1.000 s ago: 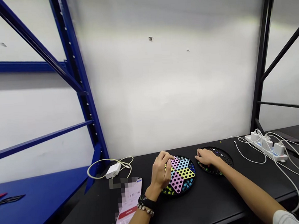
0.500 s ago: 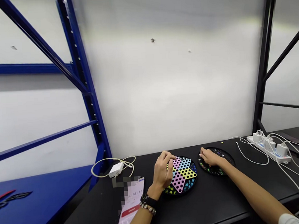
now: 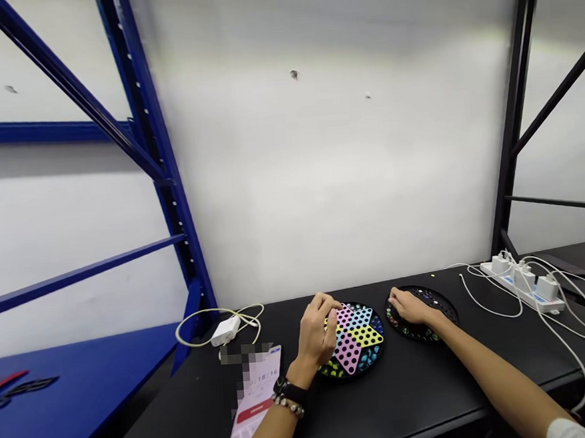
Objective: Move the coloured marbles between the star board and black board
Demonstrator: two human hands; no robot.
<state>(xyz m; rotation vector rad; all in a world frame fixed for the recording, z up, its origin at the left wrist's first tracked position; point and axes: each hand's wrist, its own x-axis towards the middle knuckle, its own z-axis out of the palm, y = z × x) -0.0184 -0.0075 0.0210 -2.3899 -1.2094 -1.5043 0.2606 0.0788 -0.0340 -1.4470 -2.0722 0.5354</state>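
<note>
A round Chinese checkers board (image 3: 351, 354) with a coloured star full of holes lies on the black table. Marbles of several colours sit in the compartments around its star. Over the board's left side, my left hand (image 3: 316, 331) has its fingers bent and its thumb apart, with the fingertips at the upper part of the star; I see nothing in it. My right hand (image 3: 409, 306) is over the left part of a round black tray (image 3: 446, 308) with small coloured pieces in it. Its fingers are pressed together, and whatever they hold is hidden.
A phone (image 3: 259, 396) with a timer on its screen lies left of my left forearm. Behind it is a white charger (image 3: 225, 331) with a looped cable. A white power strip (image 3: 522, 287) with plugs and trailing cables lies at right. Blue shelving (image 3: 168, 154) stands at left.
Both hands hold nearly the same positions over the board and the tray. The whole view has shifted slightly.
</note>
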